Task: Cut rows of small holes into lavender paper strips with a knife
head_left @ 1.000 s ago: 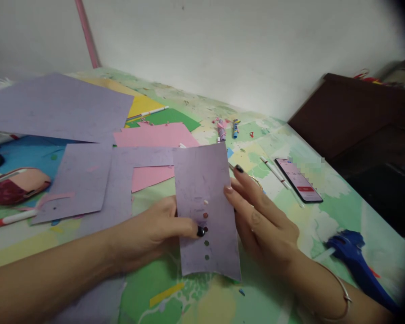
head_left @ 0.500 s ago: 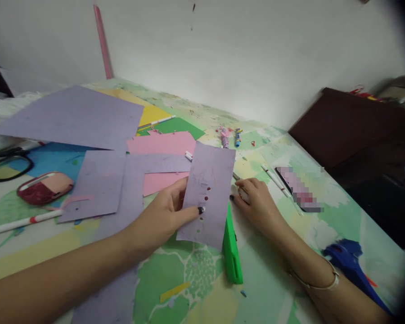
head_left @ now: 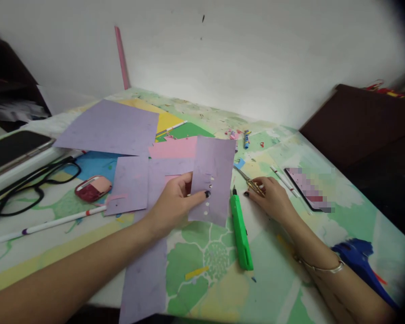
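A purple paper (head_left: 216,157) with a column of small holes is held up by my left hand (head_left: 178,200), its thumb across the front and the fingers behind. To the right, my right hand (head_left: 273,198) has its fingers around the gold handles of the scissors (head_left: 251,181), whose blades point away to the upper left. Between the two hands a green utility knife (head_left: 241,234) lies on the patterned tablecloth, its dark tip near the purple paper's right edge.
Purple sheets (head_left: 111,126), pink paper (head_left: 173,147), glasses (head_left: 37,184), a red case (head_left: 93,188) and a white pen (head_left: 64,221) lie left. A phone (head_left: 302,186) and a blue glue gun (head_left: 357,261) are right. A yellow strip (head_left: 196,273) lies in front.
The view has shifted left, bringing the glasses and a dark device fully into sight. The purple paper is raised slightly off the table, and the scissors and knife tip now show clearly.
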Available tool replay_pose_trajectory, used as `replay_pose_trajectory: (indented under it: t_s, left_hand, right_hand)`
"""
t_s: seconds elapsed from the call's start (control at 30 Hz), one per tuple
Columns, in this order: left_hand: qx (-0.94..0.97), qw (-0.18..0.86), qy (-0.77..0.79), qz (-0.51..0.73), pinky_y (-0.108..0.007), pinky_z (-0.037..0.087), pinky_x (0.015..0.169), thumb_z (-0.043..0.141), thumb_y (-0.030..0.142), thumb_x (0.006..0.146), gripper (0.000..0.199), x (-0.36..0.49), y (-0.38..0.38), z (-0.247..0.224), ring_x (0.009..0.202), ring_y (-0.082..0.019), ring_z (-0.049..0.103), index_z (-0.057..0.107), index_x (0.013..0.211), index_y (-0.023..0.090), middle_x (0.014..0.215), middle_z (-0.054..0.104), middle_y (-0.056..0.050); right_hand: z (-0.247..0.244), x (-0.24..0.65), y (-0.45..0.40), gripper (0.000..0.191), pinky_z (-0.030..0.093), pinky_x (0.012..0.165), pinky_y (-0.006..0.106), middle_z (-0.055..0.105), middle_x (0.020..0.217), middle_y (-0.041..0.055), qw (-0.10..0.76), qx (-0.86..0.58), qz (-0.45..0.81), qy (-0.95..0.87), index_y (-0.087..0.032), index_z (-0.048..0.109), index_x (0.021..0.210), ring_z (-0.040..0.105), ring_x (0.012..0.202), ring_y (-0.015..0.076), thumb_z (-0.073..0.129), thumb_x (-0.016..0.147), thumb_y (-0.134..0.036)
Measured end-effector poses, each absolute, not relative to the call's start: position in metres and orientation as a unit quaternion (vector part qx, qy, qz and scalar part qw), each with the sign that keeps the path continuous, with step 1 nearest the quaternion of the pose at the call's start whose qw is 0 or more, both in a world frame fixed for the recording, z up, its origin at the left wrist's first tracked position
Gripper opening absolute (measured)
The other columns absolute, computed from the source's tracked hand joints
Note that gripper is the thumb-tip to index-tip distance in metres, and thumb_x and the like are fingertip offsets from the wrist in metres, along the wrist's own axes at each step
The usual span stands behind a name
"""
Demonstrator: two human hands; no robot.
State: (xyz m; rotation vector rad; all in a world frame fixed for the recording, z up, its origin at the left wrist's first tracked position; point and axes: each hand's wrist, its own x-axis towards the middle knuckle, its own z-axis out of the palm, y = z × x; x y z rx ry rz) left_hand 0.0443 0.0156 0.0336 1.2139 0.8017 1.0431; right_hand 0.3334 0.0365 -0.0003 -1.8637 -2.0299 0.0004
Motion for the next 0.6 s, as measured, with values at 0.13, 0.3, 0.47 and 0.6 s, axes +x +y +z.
replay_pose_trajectory:
  t_s: [0.13, 0.3, 0.47, 0.6]
  left_hand:
    - [0.577, 0.555, 0.364, 0.477, -0.033, 0.053, 0.074, 0.072, 0.027, 0.077, 0.019, 0.043, 0.017, 0.032, 0.081, -0.019, 0.066, 0.071, 0.096, 0.02, 0.086, 0.073, -0.002]
    - [0.674, 0.379, 0.371, 0.514, -0.034, 0.047, 0.079, 0.071, 0.018, 0.079, 0.014, 0.034, 0.017, 0.033, 0.082, -0.019, 0.058, 0.077, 0.088, 0.028, 0.088, 0.068, -0.002]
    - [0.765, 0.246, 0.327, 0.498, -0.04, 0.045, 0.09, 0.07, 0.016, 0.083, 0.021, 0.02, 0.006, 0.035, 0.087, -0.022, 0.06, 0.08, 0.09, 0.033, 0.089, 0.071, -0.004]
    - [0.829, -0.032, 0.264, 0.492, -0.038, 0.05, 0.089, 0.058, 0.014, 0.096, 0.024, 0.016, 0.003, 0.029, 0.093, -0.02, 0.065, 0.074, 0.1, 0.03, 0.093, 0.074, -0.003]
  right_hand:
    - [0.001, 0.337, 0.038, 0.025, 0.048, 0.072, 0.034, 0.066, 0.098, 0.0112, 0.194, -0.664, 0.022, -0.722, -0.015, 0.067, 0.107, 0.063, 0.075, 0.021, 0.061, 0.087, -0.028]
    - [0.003, 0.337, 0.038, 0.021, 0.048, 0.069, 0.032, 0.066, 0.095, 0.0098, 0.206, -0.658, 0.036, -0.723, -0.015, 0.067, 0.105, 0.062, 0.07, 0.0177, 0.056, 0.09, -0.026]
    - [0.003, 0.333, 0.037, 0.025, 0.049, 0.075, 0.033, 0.066, 0.102, 0.0127, 0.206, -0.664, 0.029, -0.718, -0.013, 0.068, 0.109, 0.064, 0.08, 0.0205, 0.056, 0.089, -0.02]
    - [0.002, 0.332, 0.036, 0.026, 0.048, 0.076, 0.033, 0.066, 0.106, 0.0135, 0.2, -0.681, 0.026, -0.704, -0.012, 0.067, 0.111, 0.064, 0.081, 0.0206, 0.057, 0.088, -0.02]
